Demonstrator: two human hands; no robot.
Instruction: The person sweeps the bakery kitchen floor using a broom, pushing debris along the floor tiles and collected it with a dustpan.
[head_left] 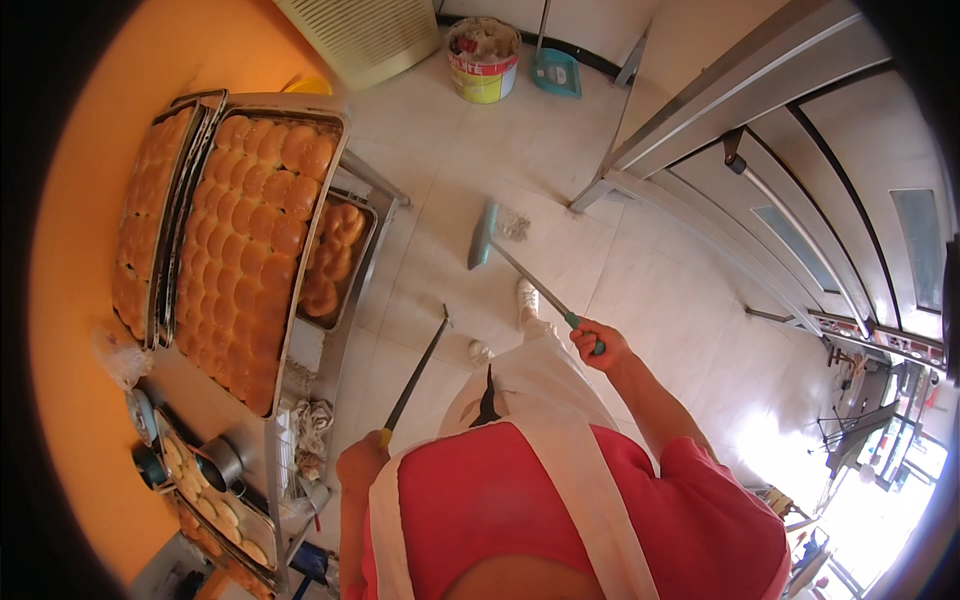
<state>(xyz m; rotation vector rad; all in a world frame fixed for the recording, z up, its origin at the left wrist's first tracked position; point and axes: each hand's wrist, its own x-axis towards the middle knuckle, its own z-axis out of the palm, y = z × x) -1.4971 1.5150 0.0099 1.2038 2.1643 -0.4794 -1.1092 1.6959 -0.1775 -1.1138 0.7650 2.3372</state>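
My right hand (600,345) is closed round the green grip of a broom, whose grey handle slants up and left to a teal head (483,235). The broom head rests on the tiled floor, beside a small pile of grey sweepings (513,224). My left hand (362,460) is wrapped round the yellow end of a long dark stick (416,378). A small metal piece shows at its far end, above the floor; I cannot make out what tool it is. A white shoe (527,296) stands just below the broom head.
On the left a metal table (230,395) carries trays of golden bread rolls (245,240), with a metal pot (220,467) nearby. A bucket of waste (483,60) and a teal dustpan (557,73) stand at the far wall. A steel oven (780,190) occupies the right.
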